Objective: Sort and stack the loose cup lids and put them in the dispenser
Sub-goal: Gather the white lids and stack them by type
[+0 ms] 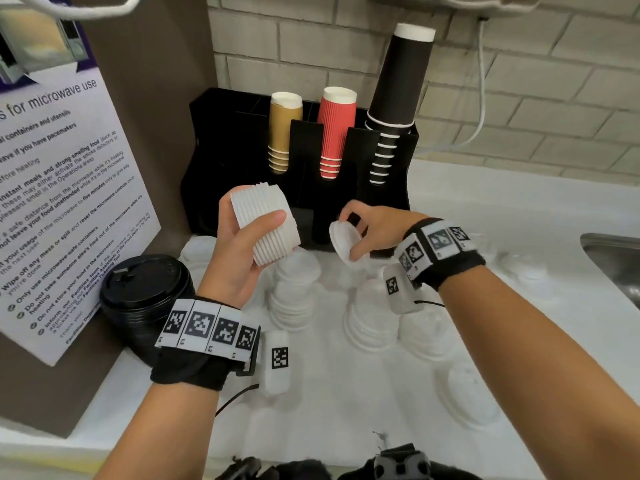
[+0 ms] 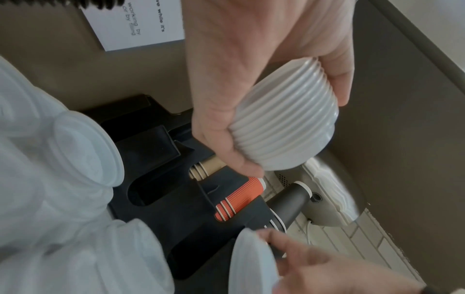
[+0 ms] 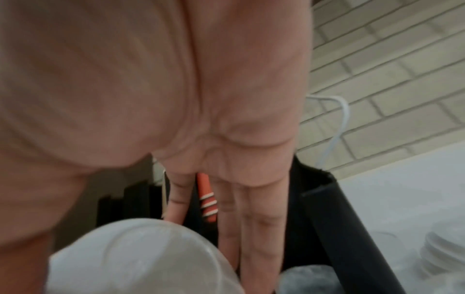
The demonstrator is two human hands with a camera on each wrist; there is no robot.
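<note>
My left hand (image 1: 242, 237) grips a tall nested stack of white lids (image 1: 266, 225) (image 2: 284, 127), held tilted in front of the black dispenser (image 1: 394, 188). Thumb and fingers wrap round the stack's sides. My right hand (image 1: 360, 233) pinches a single white lid (image 1: 343, 242) (image 3: 135, 258) by its rim, just right of the stack and apart from it. Below both hands, several stacks of white lids (image 1: 294, 299) stand on the white counter (image 1: 346, 410). The dispenser holds gold, red and black cup columns; its lower front slots are dark.
A stack of black lids (image 1: 145, 292) sits at the left against a brown box with a microwave notice (image 1: 62, 202). Loose white lids (image 1: 467, 393) lie at the right. A steel sink edge (image 1: 616, 258) is at far right. Brick wall and a white cable stand behind.
</note>
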